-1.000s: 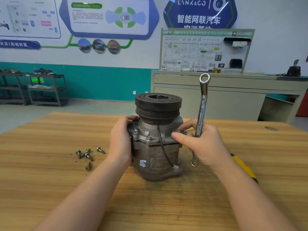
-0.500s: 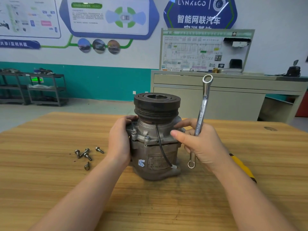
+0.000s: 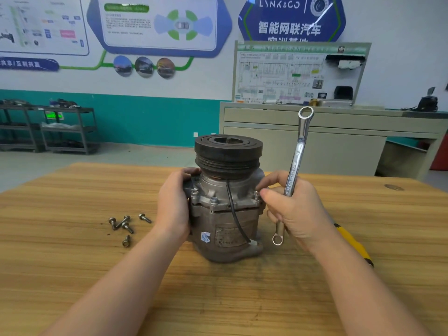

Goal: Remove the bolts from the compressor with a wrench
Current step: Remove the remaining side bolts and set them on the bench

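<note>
I am seeing the compressor (image 3: 228, 202) standing upright on the wooden surface (image 3: 72, 275). Left hand (image 3: 173, 206) is gripping its left side. Right hand (image 3: 294, 209) is holding the ring wrench (image 3: 294, 166) near-vertical, grip clamped, thumb and fingertips touching a flange bolt (image 3: 257, 194). Five loose bolts (image 3: 126, 226) are lying left.

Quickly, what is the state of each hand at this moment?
Left hand: fingers curled round the side of the compressor, steadying it.
Right hand: holds the wrench upright, while thumb and fingertips pinch a bolt on the flange.
</note>
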